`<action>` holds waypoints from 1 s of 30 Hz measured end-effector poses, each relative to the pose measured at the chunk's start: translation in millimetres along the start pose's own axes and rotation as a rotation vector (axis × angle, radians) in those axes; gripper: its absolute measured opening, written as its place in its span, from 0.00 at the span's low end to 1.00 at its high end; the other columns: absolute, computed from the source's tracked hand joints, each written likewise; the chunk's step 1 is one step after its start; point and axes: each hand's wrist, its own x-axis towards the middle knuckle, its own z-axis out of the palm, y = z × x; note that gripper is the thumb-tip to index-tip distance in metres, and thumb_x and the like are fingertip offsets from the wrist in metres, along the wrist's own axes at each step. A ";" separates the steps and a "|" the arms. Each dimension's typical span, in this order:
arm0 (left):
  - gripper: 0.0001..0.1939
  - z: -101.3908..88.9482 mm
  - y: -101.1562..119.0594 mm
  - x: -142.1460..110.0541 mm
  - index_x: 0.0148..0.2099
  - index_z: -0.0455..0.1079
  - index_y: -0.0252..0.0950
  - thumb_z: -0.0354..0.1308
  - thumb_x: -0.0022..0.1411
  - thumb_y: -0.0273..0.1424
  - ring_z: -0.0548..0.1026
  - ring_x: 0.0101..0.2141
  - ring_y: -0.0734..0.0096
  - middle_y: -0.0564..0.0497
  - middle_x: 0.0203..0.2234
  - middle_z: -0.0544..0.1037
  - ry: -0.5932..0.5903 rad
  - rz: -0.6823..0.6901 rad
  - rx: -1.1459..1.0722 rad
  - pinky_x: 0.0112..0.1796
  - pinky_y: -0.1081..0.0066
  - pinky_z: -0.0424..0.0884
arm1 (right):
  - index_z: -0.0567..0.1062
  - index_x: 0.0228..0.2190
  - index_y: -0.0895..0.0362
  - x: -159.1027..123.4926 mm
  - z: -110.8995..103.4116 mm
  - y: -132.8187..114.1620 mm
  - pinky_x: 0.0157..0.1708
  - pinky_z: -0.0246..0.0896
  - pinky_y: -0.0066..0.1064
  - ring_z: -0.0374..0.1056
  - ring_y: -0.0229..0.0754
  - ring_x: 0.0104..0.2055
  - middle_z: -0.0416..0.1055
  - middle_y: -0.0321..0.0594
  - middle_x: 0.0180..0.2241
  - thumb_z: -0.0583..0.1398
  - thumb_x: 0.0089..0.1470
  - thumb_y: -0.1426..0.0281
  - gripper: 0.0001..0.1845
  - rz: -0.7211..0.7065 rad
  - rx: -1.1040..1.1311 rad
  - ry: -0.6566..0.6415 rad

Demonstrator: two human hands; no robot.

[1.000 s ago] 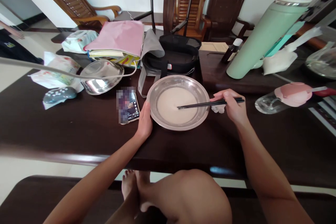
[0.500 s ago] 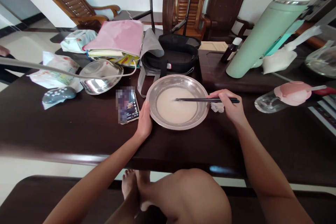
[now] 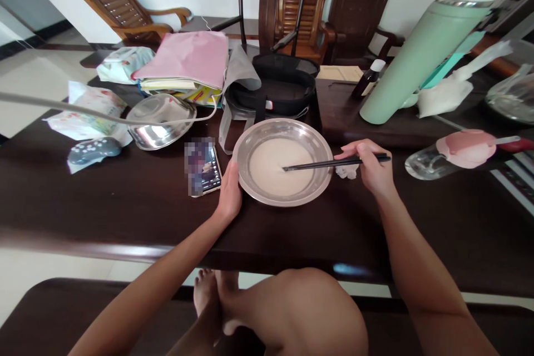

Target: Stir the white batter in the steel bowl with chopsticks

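Observation:
A round steel bowl (image 3: 321, 147) with a pale, creamy batter in it sits on the dark wooden table (image 3: 125, 206). My left hand (image 3: 230, 192) cups the bowl's left rim, thumb against the metal. My right hand (image 3: 371, 169) is closed on a pair of black chopsticks (image 3: 321, 164), whose tips dip into the batter near the bowl's middle. A small crumpled white tissue (image 3: 346, 172) lies beside my right hand, just off the bowl's right rim.
A phone (image 3: 204, 169) lies left of the bowl. An empty steel bowl (image 3: 161, 122), wrapped packets, a pink folder pile and a black bag (image 3: 279, 89) stand behind. A green flask (image 3: 417, 50) and a tipped glass with a pink lid (image 3: 454, 153) are to the right.
The chopstick tips swept to the bowl's far side and came back to the middle. My left hand stayed on the rim. A person at the far left edge has gone from view.

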 end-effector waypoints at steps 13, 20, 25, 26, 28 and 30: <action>0.27 -1.5 -4.1 0.2 0.64 0.75 0.41 0.47 0.78 0.51 0.73 0.66 0.52 0.46 0.64 0.78 0.000 0.004 0.030 0.70 0.52 0.63 | 0.86 0.33 0.50 0.1 2.5 -1.5 0.40 0.82 0.40 0.84 0.47 0.35 0.86 0.40 0.31 0.64 0.63 0.47 0.21 -0.023 -0.066 -0.067; 0.27 0.4 2.9 -0.3 0.61 0.76 0.39 0.47 0.78 0.50 0.74 0.65 0.52 0.45 0.62 0.79 0.013 0.006 0.049 0.69 0.52 0.64 | 0.85 0.35 0.50 0.3 -0.7 0.8 0.36 0.81 0.38 0.83 0.46 0.32 0.86 0.39 0.30 0.64 0.64 0.48 0.20 0.000 -0.008 0.000; 0.28 0.5 4.3 -0.6 0.63 0.75 0.39 0.47 0.78 0.51 0.71 0.67 0.53 0.45 0.64 0.78 0.009 0.011 0.054 0.70 0.55 0.62 | 0.86 0.33 0.49 0.1 2.6 -3.7 0.42 0.82 0.40 0.84 0.48 0.38 0.87 0.41 0.33 0.65 0.62 0.46 0.21 -0.029 -0.105 -0.080; 0.28 0.4 4.0 -0.6 0.63 0.75 0.39 0.46 0.78 0.51 0.71 0.67 0.53 0.45 0.64 0.77 0.005 0.012 0.059 0.70 0.55 0.62 | 0.86 0.33 0.50 0.3 2.4 -4.1 0.42 0.82 0.40 0.84 0.48 0.39 0.87 0.41 0.34 0.65 0.62 0.46 0.21 -0.037 -0.113 -0.060; 0.28 0.1 2.4 -0.3 0.64 0.75 0.40 0.46 0.78 0.51 0.71 0.67 0.54 0.46 0.65 0.77 -0.001 0.007 0.053 0.70 0.55 0.62 | 0.85 0.34 0.51 0.5 1.3 -3.7 0.39 0.81 0.40 0.84 0.48 0.36 0.86 0.41 0.32 0.64 0.64 0.47 0.21 -0.030 -0.073 -0.007; 0.28 -0.4 -0.5 0.0 0.65 0.74 0.41 0.46 0.78 0.51 0.71 0.67 0.55 0.46 0.66 0.76 -0.007 0.001 0.037 0.70 0.56 0.62 | 0.85 0.34 0.51 0.4 0.5 -2.5 0.34 0.81 0.39 0.83 0.47 0.31 0.85 0.40 0.28 0.64 0.64 0.47 0.22 -0.007 -0.015 0.014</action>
